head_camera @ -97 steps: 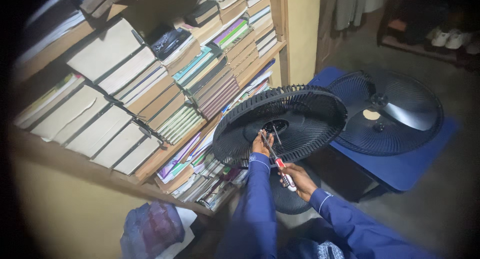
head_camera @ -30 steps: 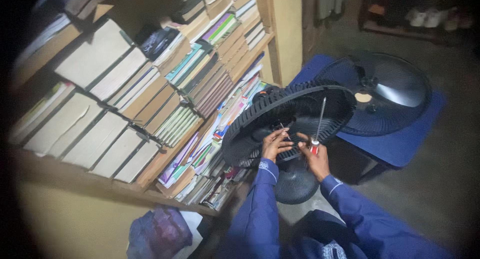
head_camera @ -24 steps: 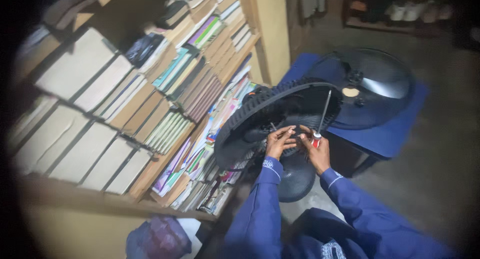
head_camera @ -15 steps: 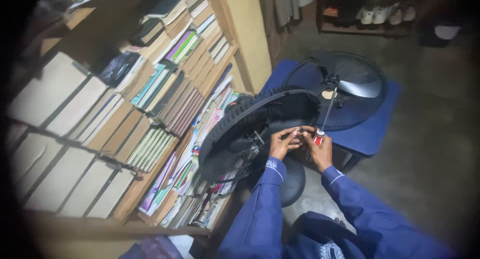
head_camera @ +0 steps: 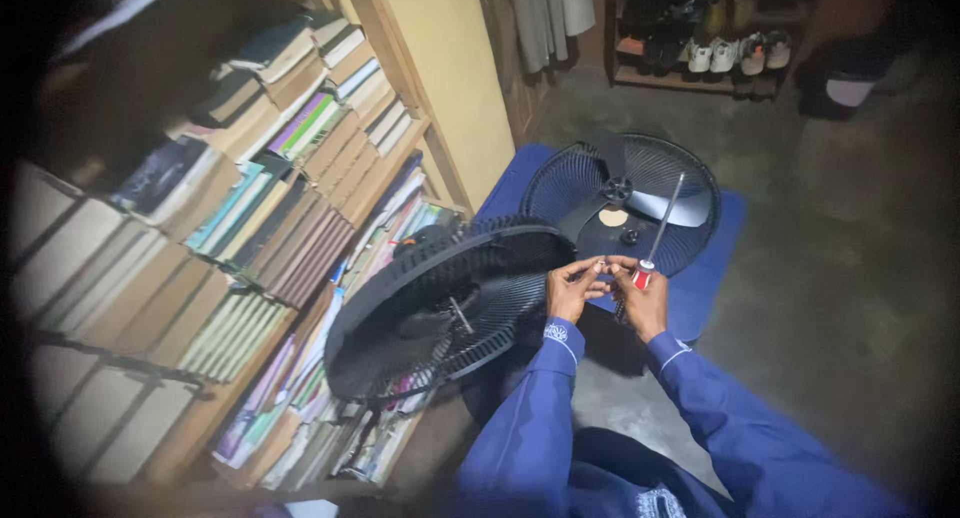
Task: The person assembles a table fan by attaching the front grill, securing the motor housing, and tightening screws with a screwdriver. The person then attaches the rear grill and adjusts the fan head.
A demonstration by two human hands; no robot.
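My left hand (head_camera: pixel 572 286) and right hand (head_camera: pixel 640 296) met fingertip to fingertip beside the rim of the black fan guard (head_camera: pixel 440 308), pinching something too small for me to identify. The right hand also clasped a screwdriver (head_camera: pixel 655 233), shaft pointing up. Beyond lay a fan blade (head_camera: pixel 620 203) on a blue table (head_camera: pixel 715 263), bookshelf (head_camera: pixel 250 198) on the left.

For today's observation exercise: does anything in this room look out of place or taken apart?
Yes. The fan by the bookshelf has no front cover; its other grille with the blades lies apart on the blue table. The right hand holds a screwdriver.
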